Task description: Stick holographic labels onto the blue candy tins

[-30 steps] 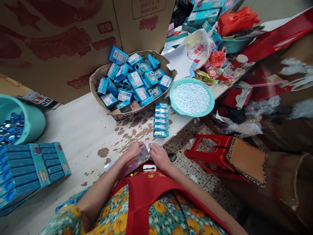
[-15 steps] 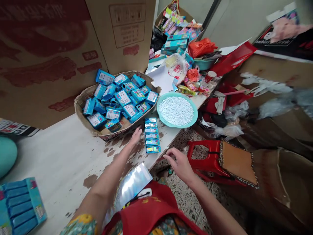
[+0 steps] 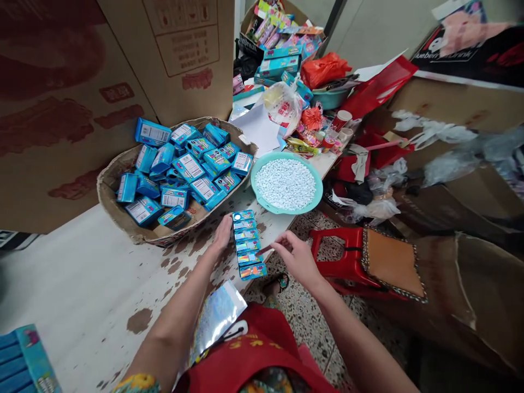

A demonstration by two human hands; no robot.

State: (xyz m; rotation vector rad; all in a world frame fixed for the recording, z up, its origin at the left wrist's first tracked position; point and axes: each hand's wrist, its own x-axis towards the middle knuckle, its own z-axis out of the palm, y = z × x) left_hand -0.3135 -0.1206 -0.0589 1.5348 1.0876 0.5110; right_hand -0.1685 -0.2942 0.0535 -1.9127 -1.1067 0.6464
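Observation:
A row of several small blue packs (image 3: 248, 245) with shiny tops stands on the table. My left hand (image 3: 222, 233) lies along the left side of the row near its far end, fingers stretched out and seemingly touching it. To the right of the row, my right hand (image 3: 297, 256) pinches a thin dark red strip (image 3: 265, 250), whose tip reaches the top of a pack near the close end. What exactly the strip is I cannot tell. Just beyond the row sits a turquoise bowl (image 3: 317, 197) full of small white pellets.
A cut-down cardboard box (image 3: 107, 188) of blue packs stands at left, before a large carton (image 3: 135, 103). A shiny silvery sheet (image 3: 219, 311) lies by my red apron (image 3: 249, 360). A red stool (image 3: 335, 240) stands at right; bags and packaging crowd the table's far end.
My left hand has come against the row of packs. My right hand has brought the red strip over to the packs. The view has shifted a little.

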